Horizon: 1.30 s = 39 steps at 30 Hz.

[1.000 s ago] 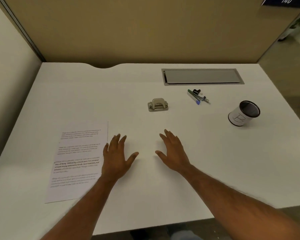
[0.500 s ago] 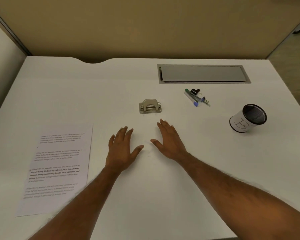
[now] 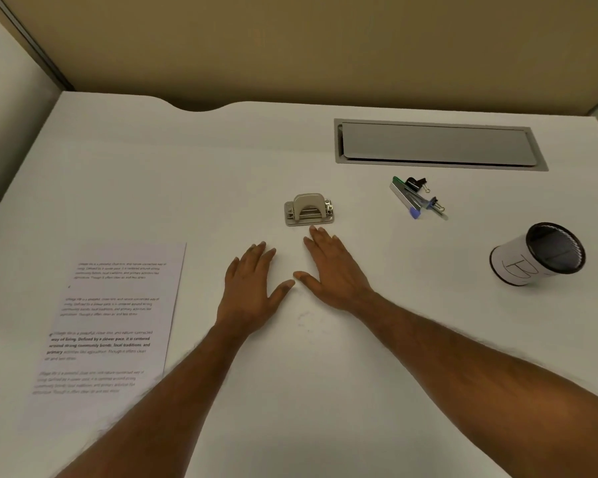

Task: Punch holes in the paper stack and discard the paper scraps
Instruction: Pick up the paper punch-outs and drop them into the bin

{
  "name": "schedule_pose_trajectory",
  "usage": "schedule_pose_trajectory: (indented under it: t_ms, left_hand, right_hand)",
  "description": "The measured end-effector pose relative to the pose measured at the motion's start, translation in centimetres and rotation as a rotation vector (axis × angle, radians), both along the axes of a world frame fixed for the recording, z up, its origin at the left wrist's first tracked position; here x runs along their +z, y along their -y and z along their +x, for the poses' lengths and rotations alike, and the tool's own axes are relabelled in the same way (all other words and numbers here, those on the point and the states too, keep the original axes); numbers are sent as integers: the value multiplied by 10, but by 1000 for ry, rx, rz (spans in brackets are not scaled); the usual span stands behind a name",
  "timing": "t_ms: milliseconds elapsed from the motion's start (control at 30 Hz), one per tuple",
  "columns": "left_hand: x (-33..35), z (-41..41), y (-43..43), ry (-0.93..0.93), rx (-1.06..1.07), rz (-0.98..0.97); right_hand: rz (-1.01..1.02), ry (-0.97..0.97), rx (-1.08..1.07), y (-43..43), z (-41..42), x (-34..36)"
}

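A small metal hole punch [image 3: 309, 209] stands in the middle of the white desk [image 3: 325, 374]. The printed paper stack [image 3: 107, 326] lies flat at the left, its lower right corner under my left forearm. My right hand [image 3: 332, 270] is flat and open, its fingertips just short of the punch's near edge. My left hand [image 3: 252, 284] lies open beside it, a little nearer to me. Neither hand holds anything. A white cup with a dark mesh inside [image 3: 539, 255] lies tilted on its side at the right.
A stapler-like tool with binder clips [image 3: 416, 198] lies behind and right of the punch. A grey cable hatch [image 3: 435, 144] is set into the desk at the back. Partition walls close the back and the left side.
Both hands have slid forward over the desk toward the hole punch; the right fingertips now nearly reach it. The camera has moved closer and lower.
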<state>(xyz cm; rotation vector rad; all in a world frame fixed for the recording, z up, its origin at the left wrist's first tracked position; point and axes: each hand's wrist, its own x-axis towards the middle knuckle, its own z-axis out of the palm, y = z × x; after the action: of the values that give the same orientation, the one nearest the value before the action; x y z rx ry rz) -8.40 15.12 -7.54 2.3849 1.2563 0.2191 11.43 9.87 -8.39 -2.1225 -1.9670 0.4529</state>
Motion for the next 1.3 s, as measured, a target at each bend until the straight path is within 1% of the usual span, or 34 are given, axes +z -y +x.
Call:
schedule_pose_trajectory:
  t_ms: [200,300,367,433,567,767,967,1067,1133,1167,1233,1300]
  left_hand:
    - [-5,-2,-2,11,-10,13]
    - [-5,1,-6,9,-10,13]
    - [-5,1,-7,7,-13,17]
    - [-5,1,-7,7,-15,20]
    - [-6,-1,-6,30,-13,32]
    - [-5,-3,-4,47,-4,26]
    - [-4,-6,-3,51,-5,18]
    - [-4,-6,-4,54,0,12]
    - [-4,-5,-3,55,5,13]
    - [-4,-5,-3,56,6,16]
    - [-4,-5,-3,51,5,14]
    - [-4,-5,-3,44,1,5]
  right_hand:
    - [78,-86,71,2,6,0]
    - [93,-103,35,-6,10,1]
    - [73,-91,46,-7,9,-1]
    - [70,-63,107,-4,7,-3]
    - [109,-7,187,-3,8,-4]
    - [85,25,174,-22,-1,-1]
    - [135,-6,187,-5,-1,0]
    - [199,-8,46,-4,11,0]
    - [155,3,-43,-6,17,-2]
    - [132,6,-55,-7,17,-3]
    - [127,-1,-6,-4,13,-4]
    - [159,-30,88,3,6,-5]
